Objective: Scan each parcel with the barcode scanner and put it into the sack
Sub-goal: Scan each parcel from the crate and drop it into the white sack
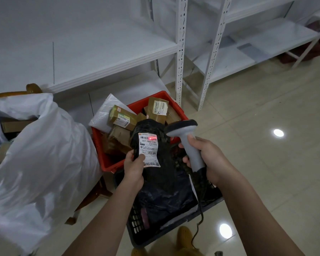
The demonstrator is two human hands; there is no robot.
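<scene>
My left hand point(134, 168) grips a black plastic parcel point(155, 161) by its left edge, thumb on its white shipping label point(149, 149). A red scan line glows on the label's top barcode. My right hand point(205, 157) holds the grey barcode scanner point(185, 133) by its handle, head aimed left at the label. The big white sack point(41, 156) stands open at the left with boxes inside. Both hands are over the baskets, right of the sack.
A red crate point(100, 145) behind the parcel holds several brown boxes and a white bubble mailer point(103, 115). A black basket point(174, 222) below holds dark bags. White metal shelving point(179, 52) stands behind. Tiled floor lies to the right. The scanner cable hangs down.
</scene>
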